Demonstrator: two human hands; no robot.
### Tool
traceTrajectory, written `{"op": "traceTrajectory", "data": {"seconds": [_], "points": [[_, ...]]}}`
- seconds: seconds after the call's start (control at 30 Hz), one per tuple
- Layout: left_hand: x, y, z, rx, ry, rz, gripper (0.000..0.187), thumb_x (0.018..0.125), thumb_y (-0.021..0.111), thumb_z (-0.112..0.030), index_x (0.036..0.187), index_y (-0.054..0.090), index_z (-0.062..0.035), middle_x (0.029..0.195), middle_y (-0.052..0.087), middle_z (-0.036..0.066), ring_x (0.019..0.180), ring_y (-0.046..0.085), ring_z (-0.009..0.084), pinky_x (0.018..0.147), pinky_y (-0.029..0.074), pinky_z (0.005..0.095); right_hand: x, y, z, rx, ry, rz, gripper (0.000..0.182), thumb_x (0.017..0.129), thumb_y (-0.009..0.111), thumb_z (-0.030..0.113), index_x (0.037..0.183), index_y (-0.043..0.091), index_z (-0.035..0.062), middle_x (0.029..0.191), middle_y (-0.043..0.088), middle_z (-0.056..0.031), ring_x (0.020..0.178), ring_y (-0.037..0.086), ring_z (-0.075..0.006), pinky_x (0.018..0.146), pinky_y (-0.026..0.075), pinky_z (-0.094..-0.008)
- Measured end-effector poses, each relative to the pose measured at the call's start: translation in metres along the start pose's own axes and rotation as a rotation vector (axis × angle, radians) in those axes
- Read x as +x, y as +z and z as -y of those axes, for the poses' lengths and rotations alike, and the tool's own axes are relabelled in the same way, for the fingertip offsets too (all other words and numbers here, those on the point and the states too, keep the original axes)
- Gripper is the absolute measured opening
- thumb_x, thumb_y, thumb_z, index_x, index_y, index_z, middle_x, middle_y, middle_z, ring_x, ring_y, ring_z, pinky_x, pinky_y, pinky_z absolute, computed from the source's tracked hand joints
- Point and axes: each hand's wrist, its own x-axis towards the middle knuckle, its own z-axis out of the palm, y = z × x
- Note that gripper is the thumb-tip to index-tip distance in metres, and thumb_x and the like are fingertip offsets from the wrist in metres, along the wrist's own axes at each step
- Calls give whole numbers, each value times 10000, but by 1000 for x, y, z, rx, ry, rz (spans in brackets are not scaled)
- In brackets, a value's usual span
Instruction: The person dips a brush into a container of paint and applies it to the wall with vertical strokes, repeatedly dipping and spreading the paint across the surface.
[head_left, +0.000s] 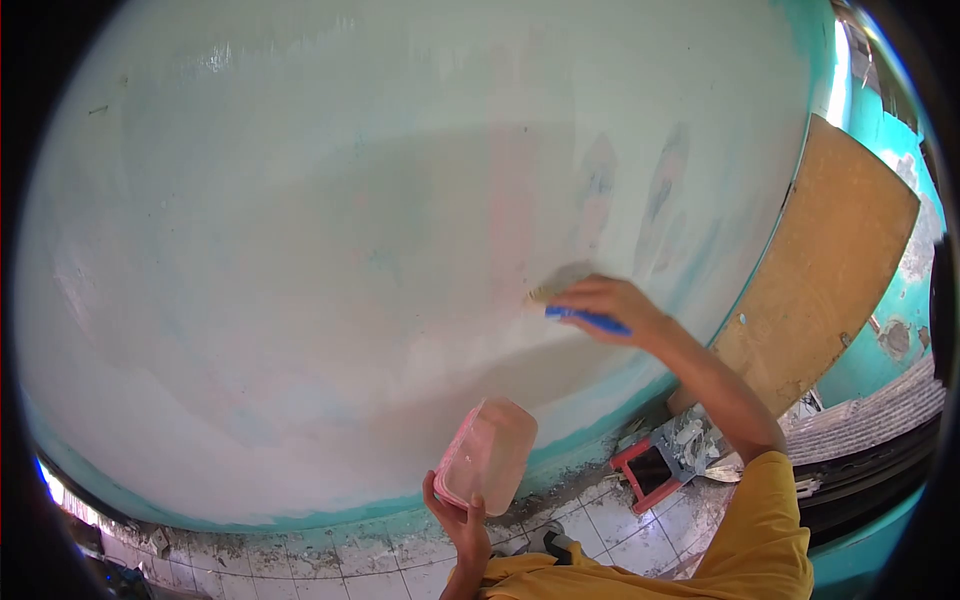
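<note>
My right hand (612, 308) is closed round a brush with a blue handle (600, 321). The pale bristles (540, 297) point left and are at the surface of a wall (400, 220) coated in whitish paint, with pink and teal showing through. Lower down, my left hand (464, 515) grips the lower left edge of a pink translucent plastic container (490, 455), which is tilted in front of the wall's lower part. What the container holds is hard to make out.
A red and grey stool (660, 470) with scraps on it stands on the tiled floor (375, 560) at lower right. Behind it a brown board (825, 260) leans by the wall's right edge. Corrugated sheets (870, 415) lie at far right.
</note>
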Motion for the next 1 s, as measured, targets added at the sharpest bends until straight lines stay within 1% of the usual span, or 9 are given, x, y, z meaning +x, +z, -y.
{"op": "traceTrajectory", "data": {"seconds": [0.2, 0.27, 0.37, 0.5, 0.57, 0.7, 0.8, 0.87, 1.0], "points": [[-1, 1, 6, 19, 9, 22, 1045, 908, 783, -378, 1619, 93, -47, 1559, 333, 204, 1448, 356, 307, 1212, 265, 461, 107, -142, -15, -298, 17, -433, 189, 956, 727, 200, 1110, 778, 101, 1107, 764, -73, 1048, 714, -264, 906, 568, -339], [-2, 3, 7, 46, 20, 39, 1059, 916, 774, -416, 1625, 75, -58, 1562, 348, 209, 1450, 365, 305, 1210, 277, 459, 132, -178, -17, -355, -169, -726, 195, 960, 723, 194, 1125, 778, 104, 1110, 767, -55, 1032, 721, -239, 919, 564, -317], [-5, 7, 8, 51, -2, 25, 1058, 915, 777, -408, 1624, 76, -56, 1565, 343, 211, 1454, 360, 308, 1213, 271, 459, 133, -173, -17, -420, -119, -826, 207, 934, 744, 151, 1135, 781, 122, 1118, 767, -53, 1050, 716, -242, 931, 566, -333], [-3, 4, 8, 47, 0, 55, 1062, 912, 783, -400, 1621, 71, -55, 1558, 341, 206, 1451, 360, 311, 1215, 272, 460, 53, -68, -47, -385, -121, -474, 422, 870, 776, 101, 1283, 720, 164, 1205, 737, -75, 1102, 693, -305, 953, 572, -378], [-1, 6, 9, 51, -6, 57, 1065, 911, 785, -399, 1620, 69, -55, 1556, 342, 204, 1450, 360, 311, 1215, 272, 460, 15, -29, -35, -299, -197, -300, 403, 869, 792, 175, 1262, 708, 144, 1201, 720, -74, 1100, 682, -317, 926, 573, -400], [-1, 5, 9, 40, -46, 57, 1065, 911, 786, -406, 1617, 70, -56, 1552, 348, 204, 1450, 364, 311, 1214, 275, 462, -4, -24, -12, -138, 55, 39, 343, 903, 775, 182, 1239, 721, 139, 1199, 723, -65, 1095, 680, -312, 949, 563, -417], [-1, 10, 6, 27, -52, 68, 1076, 905, 789, -430, 1617, 73, -57, 1550, 350, 204, 1449, 366, 311, 1213, 276, 463, 32, -68, -36, -73, -96, -254, 308, 921, 767, 187, 1227, 748, 152, 1227, 738, -71, 1128, 683, -305, 989, 546, -400], [-1, 12, 6, 13, -48, 73, 1085, 900, 792, -443, 1617, 74, -58, 1549, 351, 203, 1448, 367, 311, 1212, 277, 463, 74, -114, -35, -411, 4, -355, 258, 923, 762, 157, 1179, 764, 128, 1194, 751, -73, 1103, 701, -267, 972, 550, -374], [-1, 18, 4, 14, -51, 73, 1112, 882, 805, -466, 1617, 76, -60, 1554, 349, 201, 1449, 367, 312, 1212, 279, 466, 120, -169, -16, -300, -111, -761, 197, 952, 740, 158, 1137, 771, 96, 1120, 764, -74, 1031, 710, -249, 929, 561, -349]]}}
